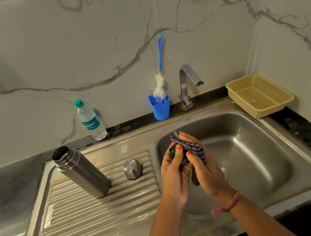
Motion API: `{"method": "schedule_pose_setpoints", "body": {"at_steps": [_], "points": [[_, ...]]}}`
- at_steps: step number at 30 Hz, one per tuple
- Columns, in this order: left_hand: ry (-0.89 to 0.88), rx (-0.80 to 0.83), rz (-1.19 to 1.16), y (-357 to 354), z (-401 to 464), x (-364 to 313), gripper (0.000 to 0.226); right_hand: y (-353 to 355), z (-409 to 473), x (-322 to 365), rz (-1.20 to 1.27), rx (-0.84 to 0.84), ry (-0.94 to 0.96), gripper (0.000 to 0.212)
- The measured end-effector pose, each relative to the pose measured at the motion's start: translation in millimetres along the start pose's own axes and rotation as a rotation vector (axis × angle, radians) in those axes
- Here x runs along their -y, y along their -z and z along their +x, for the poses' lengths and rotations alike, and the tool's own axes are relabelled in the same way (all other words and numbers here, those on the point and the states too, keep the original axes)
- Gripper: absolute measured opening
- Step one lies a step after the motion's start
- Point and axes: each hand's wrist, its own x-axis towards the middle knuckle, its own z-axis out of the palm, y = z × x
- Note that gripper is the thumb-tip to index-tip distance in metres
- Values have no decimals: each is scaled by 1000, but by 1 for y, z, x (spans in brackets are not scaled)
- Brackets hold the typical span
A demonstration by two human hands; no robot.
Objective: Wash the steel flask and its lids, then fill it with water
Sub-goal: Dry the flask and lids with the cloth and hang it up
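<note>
Head view looks down on a steel sink (294, 157) with a ribbed draining board (96, 209) on its left. Over the left side of the basin, the left hand (173, 174) grips a small dark lid (174, 151), its thumb curled over the lid's top and a ring on one finger. The right hand (202, 166) is wrapped round a striped purple cloth (194, 150), fingers folded over it and pressing it against the lid; a tail of the cloth hangs down between the two palms. A pink band sits on the right wrist.

The steel flask (81, 171) stands open on the draining board, left of the hands and well apart from them, appearing tilted in the wide-angle view. A steel cap (132, 168) sits upside down on the board between the flask and the basin's edge.

Along the far edge, against the marble wall, a plastic water bottle (89, 120) with a green top leans on the wall at the left. A blue cup (160, 106) holds a bottle brush (160, 71) with a blue handle and white bristles. The tap (187, 85) stands just right of the cup, its spout over the basin; no water is seen running. A yellow basket (260, 94) rests on the dark counter at the far right corner of the sink.
</note>
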Motion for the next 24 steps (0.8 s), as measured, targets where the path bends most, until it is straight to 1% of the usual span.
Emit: {"method": "schedule_pose_setpoints", "body": {"at_steps": [3,6,9,13,16,18,20,22,24], "points": [[6,34,5,2,-2,2,43,6,7,-2,118,-34,-82,41],[9,18,-61,4,0,1,46,3,2,4,85,-6,-35,43],[13,-1,-112,5,2,-1,42,3,-3,4,38,38,44,44],[25,-15,-122,4,0,3,36,8,6,6,120,-32,-15,43],[32,-24,-149,1,-1,4,47,5,3,10,53,-33,69,45],[46,-27,-155,-1,0,2,44,4,-2,6,-65,-13,137,49],[80,-19,-154,-1,-1,1,46,7,-3,2,-101,-16,179,50],[105,-19,-150,-1,-2,1,49,8,-1,6,18,-44,112,49],[109,-30,-138,-1,-1,2,48,8,1,7,70,-78,61,47]]}}
